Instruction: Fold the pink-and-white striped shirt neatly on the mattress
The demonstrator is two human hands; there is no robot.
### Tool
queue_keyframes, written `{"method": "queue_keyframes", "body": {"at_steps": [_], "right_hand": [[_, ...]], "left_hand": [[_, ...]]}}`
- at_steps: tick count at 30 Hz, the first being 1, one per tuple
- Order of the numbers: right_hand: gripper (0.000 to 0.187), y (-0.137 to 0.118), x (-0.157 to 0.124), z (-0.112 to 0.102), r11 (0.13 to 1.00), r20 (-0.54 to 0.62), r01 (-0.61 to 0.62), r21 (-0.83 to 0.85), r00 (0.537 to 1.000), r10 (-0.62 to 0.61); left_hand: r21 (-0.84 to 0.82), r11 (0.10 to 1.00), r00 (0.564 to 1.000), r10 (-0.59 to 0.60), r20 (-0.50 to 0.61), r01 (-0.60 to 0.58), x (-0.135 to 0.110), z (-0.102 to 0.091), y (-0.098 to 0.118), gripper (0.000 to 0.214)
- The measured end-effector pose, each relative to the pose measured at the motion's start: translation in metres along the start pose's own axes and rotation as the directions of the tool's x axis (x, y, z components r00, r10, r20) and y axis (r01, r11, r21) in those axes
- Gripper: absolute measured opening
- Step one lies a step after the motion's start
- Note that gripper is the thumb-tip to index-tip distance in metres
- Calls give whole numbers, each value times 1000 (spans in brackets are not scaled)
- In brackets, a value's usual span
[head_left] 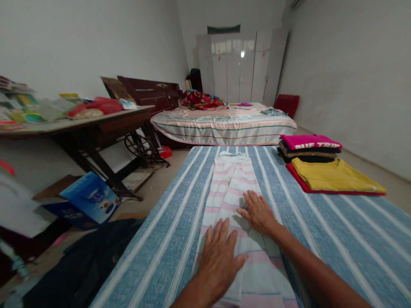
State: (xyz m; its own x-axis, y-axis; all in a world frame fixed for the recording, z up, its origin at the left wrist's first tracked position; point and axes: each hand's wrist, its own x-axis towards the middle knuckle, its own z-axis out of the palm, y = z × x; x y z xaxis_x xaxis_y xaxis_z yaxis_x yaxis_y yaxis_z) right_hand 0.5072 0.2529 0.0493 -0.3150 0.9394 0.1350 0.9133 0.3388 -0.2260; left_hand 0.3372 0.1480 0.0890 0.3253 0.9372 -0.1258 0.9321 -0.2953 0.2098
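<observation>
A pair of white trousers [221, 188] with pink and thin blue stripes lies lengthwise on the blue-and-white striped cloth [173, 222], waistband at the far end. The trouser legs run toward me, one partly over the other. My left hand [220, 259] rests flat on the near left part, fingers spread. Farther up on the right side, my right hand [258, 211] lies on the fabric with its fingers stretched out. Neither hand grips anything. My forearms hide some of the lower legs.
A folded yellow shirt [334, 175] on a red garment and a folded pile topped by a magenta shirt [310, 142] sit at the right. Beyond is a bed [224, 128]. At the left stand a sewing-machine table [105, 117] and a blue box [93, 199]; dark clothing [93, 261] lies near.
</observation>
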Motion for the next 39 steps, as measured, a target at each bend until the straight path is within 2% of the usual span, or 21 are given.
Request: {"method": "queue_keyframes", "body": {"at_steps": [4,9,13,17,20,23,28,36,39], "right_hand": [[68,-10,42,-5,999,-27,38,35,999,-37],[70,0,80,12,996,-43,88,18,995,-87],[75,13,83,24,999,5,29,20,1000,-29],[71,11,88,21,1000,-10,11,28,1000,-11],[65,5,105,17,999,-35,22,25,999,-21],[63,3,126,21,999,-1,-24,27,1000,24],[71,5,142,32,993,49,-111,39,993,109],[73,-5,146,27,988,15,-147,47,989,147],[75,-8,150,27,982,60,-186,42,981,183]], "left_hand": [[11,1000,995,-6,-104,7,31,11,-3,68],[-23,1000,998,-14,-60,13,41,34,-16,73],[-49,999,1000,-14,-6,14,38,33,-19,73],[-76,997,1000,1,28,1,40,27,-18,76],[-82,997,999,-5,36,8,44,26,-19,79],[-78,997,999,0,54,4,47,29,-22,79],[-84,996,995,-1,100,9,49,33,-26,78],[-96,995,993,-28,110,39,45,25,-17,81],[-82,996,998,-22,63,27,43,29,-16,79]]}}
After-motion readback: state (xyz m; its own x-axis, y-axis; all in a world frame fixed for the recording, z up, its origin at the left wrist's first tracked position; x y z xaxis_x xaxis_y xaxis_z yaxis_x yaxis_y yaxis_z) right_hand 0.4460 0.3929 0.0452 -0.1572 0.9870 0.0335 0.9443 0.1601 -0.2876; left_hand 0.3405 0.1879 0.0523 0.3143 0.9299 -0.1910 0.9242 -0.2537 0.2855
